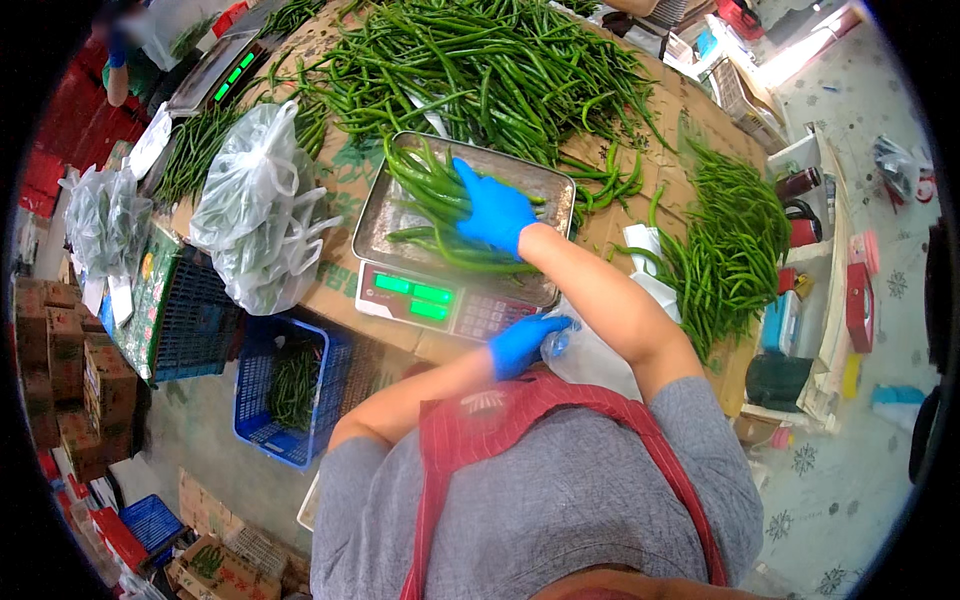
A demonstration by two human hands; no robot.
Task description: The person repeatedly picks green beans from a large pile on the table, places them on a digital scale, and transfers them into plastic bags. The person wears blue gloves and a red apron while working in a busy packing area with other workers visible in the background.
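Observation:
My right hand (495,210), in a blue glove, grips a bunch of long green chili peppers (427,187) on the metal pan (375,232) of a digital scale. Green digits glow on the scale's front panel (412,296), beside its keypad. Just below that panel, my left hand (525,345), also blue-gloved, holds the gathered edge of a clear plastic bag (600,352). My right forearm passes over part of this bag. Peppers under my right palm are hidden.
A large pepper heap (495,67) lies behind the scale, and another pile (720,255) at the right. Tied plastic bags (259,202) stand left. A blue crate (322,390) sits below the table's edge. A second scale (232,79) and a person (124,67) are at far left.

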